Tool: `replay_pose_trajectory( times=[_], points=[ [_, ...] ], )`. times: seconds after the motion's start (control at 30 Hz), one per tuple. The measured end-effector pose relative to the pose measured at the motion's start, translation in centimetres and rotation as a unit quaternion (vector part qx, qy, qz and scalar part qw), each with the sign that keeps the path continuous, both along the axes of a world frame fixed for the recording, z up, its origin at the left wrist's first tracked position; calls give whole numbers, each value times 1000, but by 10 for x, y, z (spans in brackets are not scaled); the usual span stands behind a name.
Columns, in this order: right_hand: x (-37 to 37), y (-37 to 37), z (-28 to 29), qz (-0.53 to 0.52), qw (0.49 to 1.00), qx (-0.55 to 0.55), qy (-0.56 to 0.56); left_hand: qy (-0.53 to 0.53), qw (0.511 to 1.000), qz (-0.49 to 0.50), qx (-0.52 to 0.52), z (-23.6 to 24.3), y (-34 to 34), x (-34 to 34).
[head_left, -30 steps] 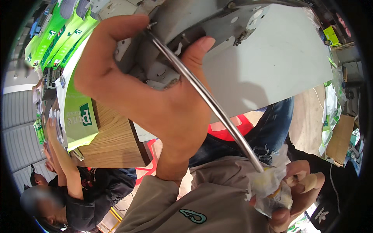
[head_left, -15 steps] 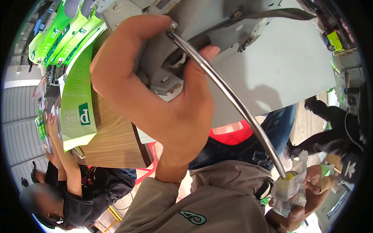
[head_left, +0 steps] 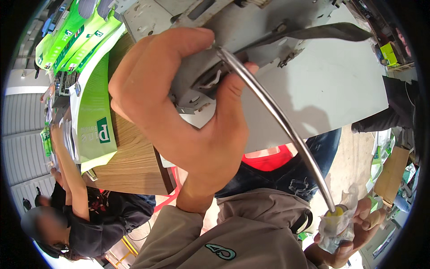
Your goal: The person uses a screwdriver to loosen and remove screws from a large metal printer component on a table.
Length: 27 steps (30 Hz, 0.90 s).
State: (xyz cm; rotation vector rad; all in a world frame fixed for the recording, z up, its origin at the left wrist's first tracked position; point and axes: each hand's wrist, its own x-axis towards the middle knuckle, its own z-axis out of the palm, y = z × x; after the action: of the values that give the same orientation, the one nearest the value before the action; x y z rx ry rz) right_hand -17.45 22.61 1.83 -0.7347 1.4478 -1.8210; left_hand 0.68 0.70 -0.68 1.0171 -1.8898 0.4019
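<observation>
A long screwdriver slants across the view, its bare metal shaft bowed by the lens. Around its yellow handle, wrapped in crumpled clear plastic, the fingers of my right hand are closed at the lower right. My left hand is curled at the other end. Its index fingertip meets the screwdriver's tip, and the thumb lies by the shaft. Whether a small screw sits at the tip, I cannot tell. Just behind the left fingers is a grey metal housing with holes, brackets and a dark strip.
A wooden table carries green paper packs on the left. Beside it, a person in black reaches forward. Another dark-clothed person is at the far right, above a cardboard box. Below the housing shows a red seat.
The view has shifted slightly; both hands keep their hold on the screwdriver. The dark-clothed person at right has moved farther away, bringing the cardboard box into fuller sight.
</observation>
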Motion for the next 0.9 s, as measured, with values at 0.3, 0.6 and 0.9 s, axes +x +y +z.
replay_pose_trajectory(
  times=[0.3,0.6,0.9],
  points=[
    [-13,7,-5,12,997,-53,55,-10,999,-38,22,3,-1,7],
    [-8,7,-6,14,999,-31,34,-10,1000,-4,-7,2,-1,-2],
    [-4,7,-5,-4,1000,-11,19,19,1000,12,10,2,2,-2]
  ],
)
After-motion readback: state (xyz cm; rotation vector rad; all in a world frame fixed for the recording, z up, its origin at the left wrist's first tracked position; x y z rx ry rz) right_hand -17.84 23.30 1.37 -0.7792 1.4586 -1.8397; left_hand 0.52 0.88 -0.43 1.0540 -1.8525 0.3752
